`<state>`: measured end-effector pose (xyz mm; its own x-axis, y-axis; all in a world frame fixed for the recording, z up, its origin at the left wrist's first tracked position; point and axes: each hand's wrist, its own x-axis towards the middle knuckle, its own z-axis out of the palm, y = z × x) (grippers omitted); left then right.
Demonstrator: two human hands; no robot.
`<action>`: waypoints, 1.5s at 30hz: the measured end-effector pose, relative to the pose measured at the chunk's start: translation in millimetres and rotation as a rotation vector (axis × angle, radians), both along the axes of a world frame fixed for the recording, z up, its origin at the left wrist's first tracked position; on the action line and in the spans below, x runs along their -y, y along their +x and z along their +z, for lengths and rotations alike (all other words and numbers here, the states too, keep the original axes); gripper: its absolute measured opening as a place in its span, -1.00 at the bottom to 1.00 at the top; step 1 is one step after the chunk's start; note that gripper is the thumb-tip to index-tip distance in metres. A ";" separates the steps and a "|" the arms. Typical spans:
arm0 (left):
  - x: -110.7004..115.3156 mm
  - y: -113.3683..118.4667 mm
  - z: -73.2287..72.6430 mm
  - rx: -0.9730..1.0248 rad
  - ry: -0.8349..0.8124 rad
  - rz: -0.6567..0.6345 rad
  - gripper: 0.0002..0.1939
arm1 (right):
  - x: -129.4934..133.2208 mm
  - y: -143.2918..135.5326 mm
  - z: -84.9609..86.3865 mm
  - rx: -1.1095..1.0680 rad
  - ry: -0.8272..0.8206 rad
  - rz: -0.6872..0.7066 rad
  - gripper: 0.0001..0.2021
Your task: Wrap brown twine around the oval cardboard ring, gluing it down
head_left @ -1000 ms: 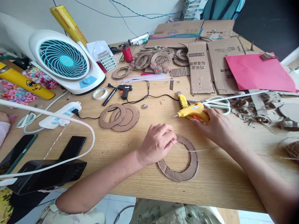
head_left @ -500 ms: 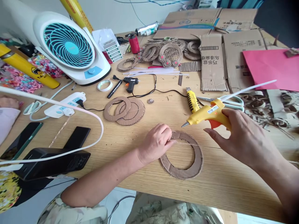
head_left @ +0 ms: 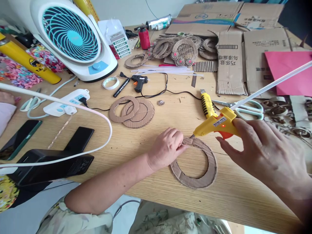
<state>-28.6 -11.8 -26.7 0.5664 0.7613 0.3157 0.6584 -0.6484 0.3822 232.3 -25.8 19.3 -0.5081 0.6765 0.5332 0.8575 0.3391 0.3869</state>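
A flat cardboard ring [head_left: 211,167] lies on the wooden table in front of me. My left hand [head_left: 167,148] is closed at the ring's upper left edge, its thumb and fingers pinching a thin strand of twine [head_left: 220,153]. The strand runs across the ring toward the right. My right hand [head_left: 265,149] grips a yellow hot glue gun [head_left: 213,126] with an orange trigger. A long translucent glue stick [head_left: 271,85] sticks out of its back. The gun's nozzle points down at the ring's top, close beside my left fingers; whether it touches is hard to tell.
Beyond the ring lie a yellow utility knife [head_left: 207,103], scissors [head_left: 251,112], a cardboard disc [head_left: 147,118] and a black glue gun [head_left: 140,83]. A fan [head_left: 80,42], power strip [head_left: 64,102] and white cable [head_left: 107,122] occupy the left. Cardboard sheets [head_left: 229,71] stand at back right. Another person's sleeve [head_left: 6,113] shows far left.
The glue gun has come down and slightly left relative to the ring, its nozzle now at the ring's top edge. My left hand keeps its pinch. The whole view has shifted a little.
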 end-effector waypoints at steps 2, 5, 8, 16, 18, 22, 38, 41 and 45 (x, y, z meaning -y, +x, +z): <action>0.0 0.0 0.3 0.000 -0.006 0.001 -0.62 | 0.6 -1.4 0.6 0.014 -0.001 0.005 -0.58; 0.0 0.0 0.9 -0.001 -0.008 0.001 -0.62 | 1.6 -2.3 1.0 0.030 0.005 0.003 -0.59; -0.4 0.0 0.6 0.004 -0.008 0.004 -0.60 | 2.5 -3.4 1.9 0.045 -0.004 0.004 -0.60; -1.4 0.2 -2.7 -0.016 0.013 0.003 -0.64 | 3.8 -4.3 2.5 0.048 -0.017 0.017 -0.62; -1.4 0.2 -2.8 -0.014 0.009 0.006 -0.64 | 3.9 -4.0 2.6 0.049 -0.021 0.017 -0.62; -1.4 -0.1 -1.8 -0.006 0.002 0.001 -0.64 | 4.4 -4.1 3.9 0.064 -0.026 0.031 -0.62; -0.4 0.3 2.1 -0.017 -0.043 -0.005 -0.68 | 8.7 -2.6 10.0 0.070 0.008 0.130 -0.52; -0.6 0.3 2.0 -0.022 -0.027 -0.005 -0.67 | 8.1 -2.9 10.3 0.063 0.013 0.135 -0.47; -0.9 0.2 1.8 -0.030 -0.028 -0.001 -0.68 | 8.1 -1.4 10.8 0.060 0.014 0.139 -0.40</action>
